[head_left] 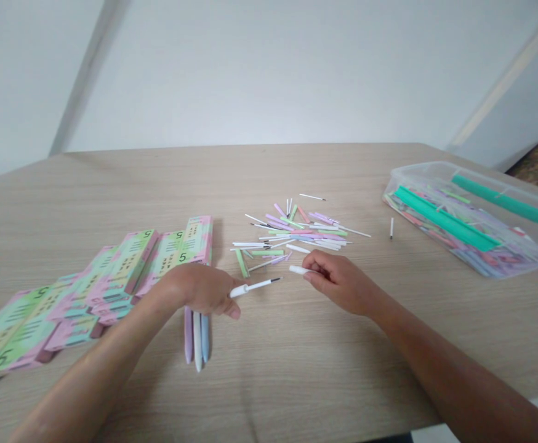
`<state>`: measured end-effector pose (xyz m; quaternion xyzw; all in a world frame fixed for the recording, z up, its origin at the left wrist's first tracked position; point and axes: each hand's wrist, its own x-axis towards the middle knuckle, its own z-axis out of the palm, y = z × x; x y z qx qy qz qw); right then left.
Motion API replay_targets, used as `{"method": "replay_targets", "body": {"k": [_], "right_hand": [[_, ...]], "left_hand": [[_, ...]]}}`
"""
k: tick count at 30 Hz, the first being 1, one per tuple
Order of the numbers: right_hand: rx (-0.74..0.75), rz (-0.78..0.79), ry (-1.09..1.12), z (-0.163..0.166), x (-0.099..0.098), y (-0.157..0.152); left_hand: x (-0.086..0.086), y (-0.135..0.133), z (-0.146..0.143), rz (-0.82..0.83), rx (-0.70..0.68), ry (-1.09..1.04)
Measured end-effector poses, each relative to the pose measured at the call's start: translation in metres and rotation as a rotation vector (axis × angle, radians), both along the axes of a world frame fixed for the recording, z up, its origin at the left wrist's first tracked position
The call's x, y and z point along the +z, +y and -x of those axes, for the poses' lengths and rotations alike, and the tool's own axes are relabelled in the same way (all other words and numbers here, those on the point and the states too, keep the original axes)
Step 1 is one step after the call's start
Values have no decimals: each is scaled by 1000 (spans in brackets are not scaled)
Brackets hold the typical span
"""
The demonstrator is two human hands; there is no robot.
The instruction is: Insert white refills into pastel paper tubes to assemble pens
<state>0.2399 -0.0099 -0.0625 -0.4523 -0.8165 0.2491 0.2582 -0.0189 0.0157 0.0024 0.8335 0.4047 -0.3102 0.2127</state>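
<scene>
My left hand (210, 288) is closed on a white pen (257, 285), its thin refill with a dark tip pointing right. Facing it, my right hand (336, 275) pinches a white pen barrel piece (298, 269); a small gap separates the two parts. Just behind my hands lies a loose pile of pen parts (297, 234), with white refills and purple, green, pink and white barrel pieces. Under my left wrist, a purple pen (188, 337), a white pen (197, 344) and a blue pen (205, 338) lie side by side, their upper ends hidden.
Pink and green boxes (124, 264) marked 5 are stacked across the left of the table (297, 369). On the right stands a clear plastic bin (435, 246) with teal handles and many coloured pieces inside. A single refill (391, 227) lies beside it. A white wall rises behind.
</scene>
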Motion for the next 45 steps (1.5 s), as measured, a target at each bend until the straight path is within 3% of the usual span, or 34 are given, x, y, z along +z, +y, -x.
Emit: {"method": "replay_targets", "body": {"k": [4,9,12,15,18,21,26,28,32,36,45], "right_hand": [[-34,-12,142,3,1,-3],[-162,-23,32,-5,-11,11],[-373,-135,-10,-40,-6,30],[-682,-247,103,-92,-1,49],[-851,-230,108,-133,-7,64],[-773,-149,-23,-143,-18,71],[-292,48,-310,-108,-24,61],[-184,95,-413,-89,-25,55],[-222,115,-578,-66,-33,50],[-210,119,-604,-61,-41,56],[-109,65,-449,-53,-39,65]], "left_hand": [[1,-1,-3,5,9,31],[-1,1,-1,21,7,55],[-1,2,-1,0,3,34],[0,2,-2,-6,12,61],[-3,3,-2,34,38,63],[-9,6,3,22,61,25],[-20,11,9,56,88,15],[-22,12,10,54,94,17],[-21,12,8,100,113,11],[-18,11,6,87,99,42],[-20,11,2,87,144,117]]}}
